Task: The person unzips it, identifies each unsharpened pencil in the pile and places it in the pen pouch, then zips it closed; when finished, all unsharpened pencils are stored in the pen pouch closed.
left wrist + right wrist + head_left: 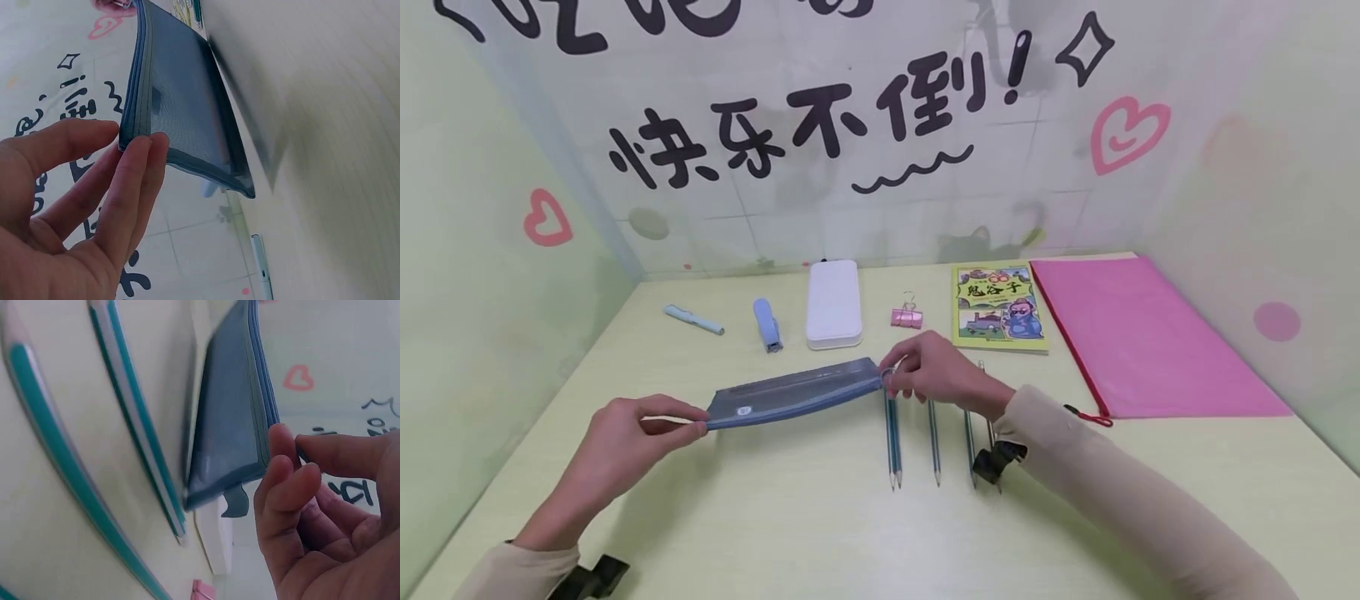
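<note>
The left hand (625,437) pinches one end of the blue zip pouch (793,393) and the right hand (936,375) pinches the other (at the zipper pull). The pouch hangs stretched just above the tabletop (820,533), in front of the white case (832,303), with pencils (893,442) lying below its right end.

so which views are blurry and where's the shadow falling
Head view: sharp and evenly lit, walls bowed by the wide lens. Left wrist view: pencil pouch casts a soft dark shadow on the table, which is blurred. Right wrist view: pencils near the lens look smeared.
</note>
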Tool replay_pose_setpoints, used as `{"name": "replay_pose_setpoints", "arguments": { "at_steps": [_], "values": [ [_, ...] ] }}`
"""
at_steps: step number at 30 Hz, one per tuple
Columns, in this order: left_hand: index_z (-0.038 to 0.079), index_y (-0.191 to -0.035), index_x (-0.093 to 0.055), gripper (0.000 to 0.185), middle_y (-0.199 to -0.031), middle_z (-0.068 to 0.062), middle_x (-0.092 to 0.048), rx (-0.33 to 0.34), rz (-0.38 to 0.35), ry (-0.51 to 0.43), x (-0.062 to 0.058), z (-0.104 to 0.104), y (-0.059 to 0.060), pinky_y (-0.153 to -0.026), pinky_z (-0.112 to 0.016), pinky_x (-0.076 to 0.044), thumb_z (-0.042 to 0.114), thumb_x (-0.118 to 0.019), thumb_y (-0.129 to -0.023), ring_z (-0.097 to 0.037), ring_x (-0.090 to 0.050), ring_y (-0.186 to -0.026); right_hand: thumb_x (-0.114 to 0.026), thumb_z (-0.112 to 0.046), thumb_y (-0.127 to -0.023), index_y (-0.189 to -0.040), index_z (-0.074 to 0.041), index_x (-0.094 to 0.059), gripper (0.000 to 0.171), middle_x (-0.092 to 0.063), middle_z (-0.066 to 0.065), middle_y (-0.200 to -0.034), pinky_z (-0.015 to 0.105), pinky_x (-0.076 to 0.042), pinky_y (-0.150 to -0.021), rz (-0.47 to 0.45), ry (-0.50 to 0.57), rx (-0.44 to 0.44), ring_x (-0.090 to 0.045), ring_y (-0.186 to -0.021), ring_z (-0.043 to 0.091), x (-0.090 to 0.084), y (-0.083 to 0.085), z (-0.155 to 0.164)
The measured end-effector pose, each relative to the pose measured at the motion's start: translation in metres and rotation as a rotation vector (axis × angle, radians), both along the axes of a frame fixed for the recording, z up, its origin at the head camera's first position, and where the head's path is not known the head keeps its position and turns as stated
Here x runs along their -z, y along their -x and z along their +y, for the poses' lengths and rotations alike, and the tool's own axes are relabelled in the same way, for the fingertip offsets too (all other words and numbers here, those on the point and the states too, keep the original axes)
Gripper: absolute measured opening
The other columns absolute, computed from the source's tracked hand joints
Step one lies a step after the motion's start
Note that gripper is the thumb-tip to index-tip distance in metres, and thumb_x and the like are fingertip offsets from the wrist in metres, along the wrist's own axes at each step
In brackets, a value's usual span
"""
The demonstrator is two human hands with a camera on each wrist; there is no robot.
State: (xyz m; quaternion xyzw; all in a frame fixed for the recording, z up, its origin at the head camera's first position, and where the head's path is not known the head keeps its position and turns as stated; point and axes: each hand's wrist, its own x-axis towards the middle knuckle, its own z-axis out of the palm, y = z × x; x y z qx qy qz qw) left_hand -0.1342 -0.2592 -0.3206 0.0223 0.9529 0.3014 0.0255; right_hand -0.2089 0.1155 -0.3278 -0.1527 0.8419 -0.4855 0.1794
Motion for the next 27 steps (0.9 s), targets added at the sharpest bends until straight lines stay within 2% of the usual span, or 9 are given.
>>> {"name": "replay_pose_setpoints", "arguments": {
  "at_steps": [5, 9, 13, 17, 23, 27],
  "values": [
    [0.017, -0.108, -0.079, 0.033, -0.113, -0.011, -0.076, 0.000, -0.057, 0.040, 0.006, -0.013, 0.019, -0.073, -0.033, -0.052, 0.042, -0.075, -0.087, -0.029, -0.075, -0.102, -0.070, -0.007, -0.090, -0.107, -0.008, -0.074, 0.018, -0.077, 0.009, -0.084, 0.027, -0.049, -0.062, 0.036, -0.053, -0.080, -0.068, -0.073, 0.021, 0.012, -0.011, -0.010],
    [0.014, -0.106, -0.080, 0.032, -0.126, -0.020, -0.069, 0.029, -0.102, 0.064, 0.011, -0.023, 0.031, -0.073, -0.034, -0.051, 0.040, -0.074, -0.088, -0.035, -0.071, -0.108, -0.071, -0.005, -0.087, -0.103, -0.007, -0.075, 0.016, -0.077, 0.006, -0.080, 0.026, -0.051, -0.067, 0.103, -0.109, -0.151, -0.069, -0.071, 0.015, 0.020, -0.018, -0.019],
    [0.015, -0.099, -0.081, 0.022, -0.118, -0.017, -0.073, 0.052, -0.118, 0.092, 0.021, -0.028, 0.038, -0.072, -0.031, -0.049, 0.032, -0.076, -0.086, -0.032, -0.071, -0.106, -0.071, -0.002, -0.086, -0.103, -0.008, -0.075, 0.018, -0.076, 0.003, -0.079, 0.026, -0.051, -0.067, 0.152, -0.178, -0.211, -0.065, -0.070, 0.011, 0.024, -0.023, -0.024],
    [0.015, -0.094, -0.081, 0.016, -0.105, -0.012, -0.077, 0.067, -0.123, 0.121, 0.029, -0.027, 0.042, -0.067, -0.030, -0.050, 0.024, -0.079, -0.081, -0.024, -0.073, -0.093, -0.066, 0.001, -0.086, -0.104, -0.008, -0.075, 0.022, -0.073, 0.000, -0.078, 0.025, -0.048, -0.065, 0.206, -0.232, -0.259, -0.061, -0.070, 0.009, 0.024, -0.025, -0.025],
    [0.012, -0.091, -0.080, 0.013, -0.089, -0.004, -0.078, 0.132, -0.074, 0.194, 0.028, -0.021, 0.043, -0.061, -0.028, -0.049, 0.016, -0.079, -0.079, -0.010, -0.066, -0.076, -0.062, 0.000, -0.087, -0.102, -0.010, -0.074, 0.022, -0.069, -0.005, -0.079, 0.023, -0.048, -0.064, 0.244, -0.294, -0.291, -0.058, -0.069, 0.008, 0.020, -0.026, -0.011],
    [0.011, -0.089, -0.079, 0.010, -0.083, -0.002, -0.077, 0.182, 0.052, 0.294, 0.021, -0.011, 0.045, -0.061, -0.031, -0.050, 0.016, -0.077, -0.080, -0.011, -0.066, -0.071, -0.066, -0.006, -0.089, -0.102, -0.011, -0.074, 0.016, -0.072, -0.004, -0.083, 0.024, -0.051, -0.066, 0.263, -0.334, -0.254, -0.061, -0.072, 0.007, 0.015, -0.023, 0.008]
  ]
}}
